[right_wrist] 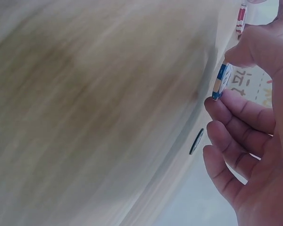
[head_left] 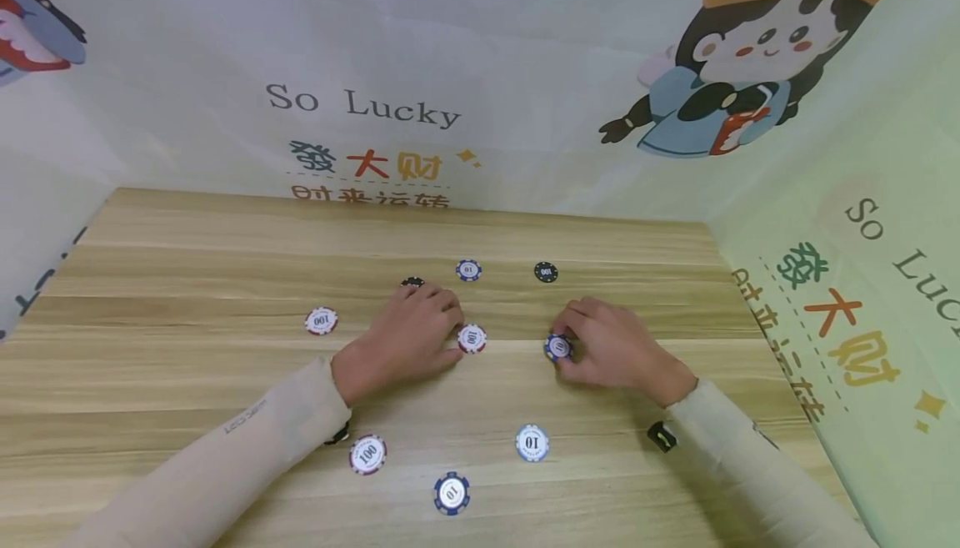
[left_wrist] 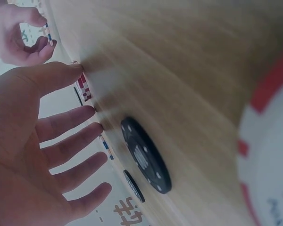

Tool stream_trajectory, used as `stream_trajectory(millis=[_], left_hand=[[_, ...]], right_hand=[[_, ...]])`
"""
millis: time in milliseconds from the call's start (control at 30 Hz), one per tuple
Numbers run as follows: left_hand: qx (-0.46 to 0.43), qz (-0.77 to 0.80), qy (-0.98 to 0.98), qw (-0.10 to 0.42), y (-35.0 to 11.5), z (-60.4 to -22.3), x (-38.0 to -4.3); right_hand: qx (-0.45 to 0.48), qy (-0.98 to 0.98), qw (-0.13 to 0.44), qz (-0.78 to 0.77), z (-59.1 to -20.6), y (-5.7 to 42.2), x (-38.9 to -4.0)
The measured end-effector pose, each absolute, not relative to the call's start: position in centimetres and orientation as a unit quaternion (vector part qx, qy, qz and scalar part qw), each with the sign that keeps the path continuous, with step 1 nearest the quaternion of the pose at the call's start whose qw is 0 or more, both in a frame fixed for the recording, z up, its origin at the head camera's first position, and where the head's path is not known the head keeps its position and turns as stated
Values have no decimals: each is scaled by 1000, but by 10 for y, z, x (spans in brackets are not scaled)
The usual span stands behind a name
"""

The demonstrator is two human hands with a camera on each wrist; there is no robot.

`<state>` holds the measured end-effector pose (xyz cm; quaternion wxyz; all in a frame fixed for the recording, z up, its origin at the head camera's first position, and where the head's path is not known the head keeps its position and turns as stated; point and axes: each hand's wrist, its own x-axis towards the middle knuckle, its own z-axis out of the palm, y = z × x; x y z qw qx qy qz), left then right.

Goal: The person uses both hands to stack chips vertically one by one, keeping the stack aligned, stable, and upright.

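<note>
My right hand (head_left: 611,344) pinches a blue-and-white poker chip (head_left: 558,348) marked 10 between thumb and fingertips, close over the wooden table. In the right wrist view the chip (right_wrist: 220,81) shows edge-on, its other fingers loosely bent. My left hand (head_left: 408,339) has its thumb and fingertips at the left side of red-and-white poker chips (head_left: 472,339), the top one marked 100. The left wrist view shows these chips (left_wrist: 83,87) as a small stack, thumb overlapping one end, the fingers (left_wrist: 70,125) spread and fairly straight. A black chip (head_left: 412,282) is partly hidden behind the left hand.
At the back lie a blue chip (head_left: 468,270) and a black chip (head_left: 546,272). One red-and-white chip (head_left: 321,320) sits left. Nearer are another red-and-white chip (head_left: 367,454), a dark blue chip (head_left: 452,493) and a light blue chip (head_left: 532,442). Printed cloth (head_left: 525,173) hangs behind the table.
</note>
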<state>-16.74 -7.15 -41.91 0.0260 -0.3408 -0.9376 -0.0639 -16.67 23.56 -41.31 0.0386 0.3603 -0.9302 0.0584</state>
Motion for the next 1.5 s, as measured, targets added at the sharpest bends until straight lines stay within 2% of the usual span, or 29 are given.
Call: stream_trajectory(millis=[1500], left_hand=[[-338,-49,-940,18,-71,-414,-165]], right_hand=[[420,-904,50,58,-399,174,-184]])
